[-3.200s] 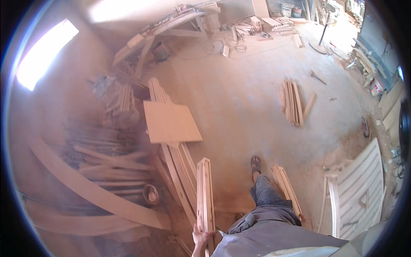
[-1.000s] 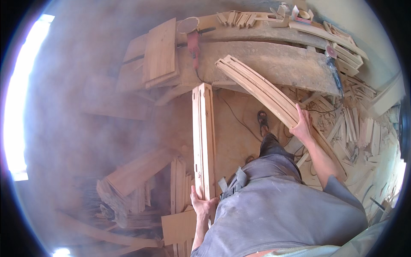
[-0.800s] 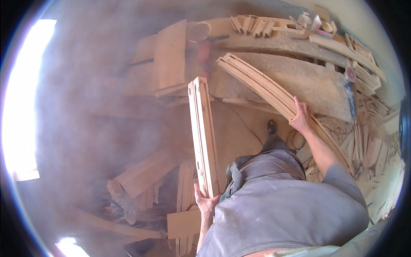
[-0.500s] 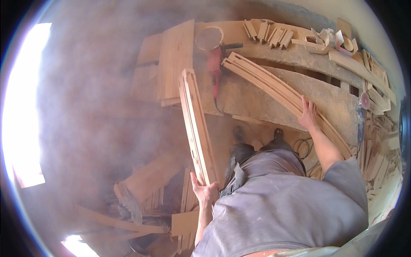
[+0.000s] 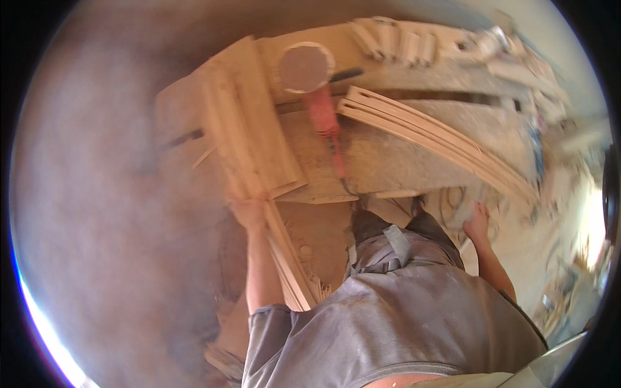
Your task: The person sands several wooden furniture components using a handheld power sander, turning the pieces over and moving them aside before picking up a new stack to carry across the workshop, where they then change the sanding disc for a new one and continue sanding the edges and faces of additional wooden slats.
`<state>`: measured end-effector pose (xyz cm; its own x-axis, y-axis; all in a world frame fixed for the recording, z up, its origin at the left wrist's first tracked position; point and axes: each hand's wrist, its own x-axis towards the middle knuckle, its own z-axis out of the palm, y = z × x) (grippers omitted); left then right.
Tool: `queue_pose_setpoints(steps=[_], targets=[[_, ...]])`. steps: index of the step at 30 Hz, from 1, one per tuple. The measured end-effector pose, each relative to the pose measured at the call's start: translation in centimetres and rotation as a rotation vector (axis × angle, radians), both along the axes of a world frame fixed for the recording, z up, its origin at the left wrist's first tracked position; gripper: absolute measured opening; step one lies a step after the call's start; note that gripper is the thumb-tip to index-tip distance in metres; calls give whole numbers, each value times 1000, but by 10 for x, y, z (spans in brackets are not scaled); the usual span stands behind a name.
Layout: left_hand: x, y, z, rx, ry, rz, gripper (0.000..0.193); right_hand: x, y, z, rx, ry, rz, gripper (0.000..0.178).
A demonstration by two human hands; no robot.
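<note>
My left hand (image 5: 249, 210) is shut on a long moulded wooden strip (image 5: 226, 123). The strip runs from beside my hip up and left, over a flat board (image 5: 268, 139) lying on the dusty workbench (image 5: 401, 158). My right hand (image 5: 479, 223) hangs with fingers apart just below the near end of a stack of curved wooden mouldings (image 5: 440, 139); it seems to touch nothing, though the picture is blurred. A red power sander (image 5: 323, 113) with a round disc (image 5: 304, 68) lies on the bench between the board and the curved mouldings.
Short wooden offcuts (image 5: 394, 42) are lined up along the far edge of the bench, with more scraps at the right (image 5: 517, 61). The sander's cable (image 5: 346, 184) trails toward my legs. Thick dust hazes the whole left side.
The long strip has swung from in front of me to the upper left, over the flat board. My right hand has come off the curved mouldings and dropped lower.
</note>
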<state>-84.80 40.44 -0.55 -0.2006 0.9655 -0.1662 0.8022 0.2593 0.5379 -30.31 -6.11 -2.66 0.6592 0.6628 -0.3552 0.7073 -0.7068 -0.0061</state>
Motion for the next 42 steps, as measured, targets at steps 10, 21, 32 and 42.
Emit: queue_pose_setpoints(steps=[10,21,32,42], targets=[[-21,64,-41,-208,59,-207,107,-120,-106,31,6,330,-425,63],[61,-45,-61,165,715,-250,102,-124,-198,2,145,515,-539,69],[313,-310,-19,-118,299,-1002,98,5,-371,-21,229,454,-859,72],[594,-308,8,184,345,-1655,103,218,-301,9,651,301,-908,66]])
